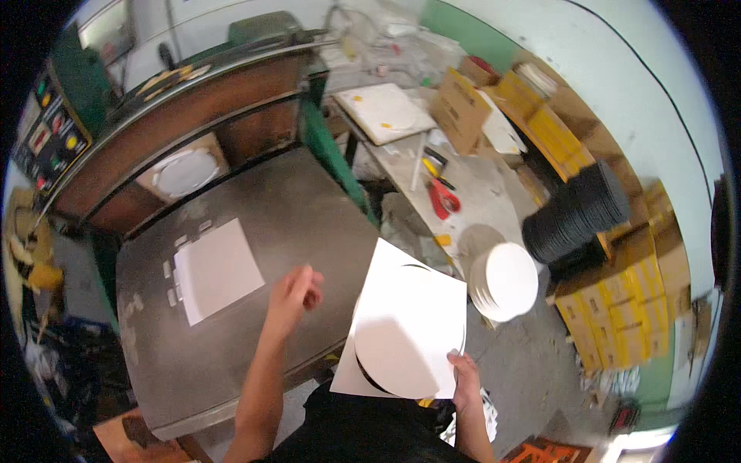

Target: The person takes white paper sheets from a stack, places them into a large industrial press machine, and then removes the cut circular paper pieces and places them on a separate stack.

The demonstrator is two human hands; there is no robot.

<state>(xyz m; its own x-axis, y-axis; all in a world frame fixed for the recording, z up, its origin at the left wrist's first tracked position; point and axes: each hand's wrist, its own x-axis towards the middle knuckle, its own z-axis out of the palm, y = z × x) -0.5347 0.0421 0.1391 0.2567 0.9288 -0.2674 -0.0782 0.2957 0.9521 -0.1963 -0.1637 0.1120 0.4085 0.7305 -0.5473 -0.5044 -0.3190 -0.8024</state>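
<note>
My right hand (465, 378) grips the lower right edge of a white square sheet (378, 270), with the thumb on top. A round cut-out disc (409, 332) lies within the sheet, and dark crescent gaps show along parts of its edge. My left hand (296, 290) hovers over the dark metal table (301, 208), apart from the sheet. Its fingers are curled in, and nothing shows in them. Left of that hand, another white sheet (220, 270) lies flat on the table against several small stop blocks.
White discs (509, 282) are stacked on the right, near a tall stack of black round pieces (579, 212). A red tape dispenser (444, 199) sits on the side bench (482, 181). Taped cardboard boxes (617, 316) line the right wall. A control panel (58, 131) stands far left.
</note>
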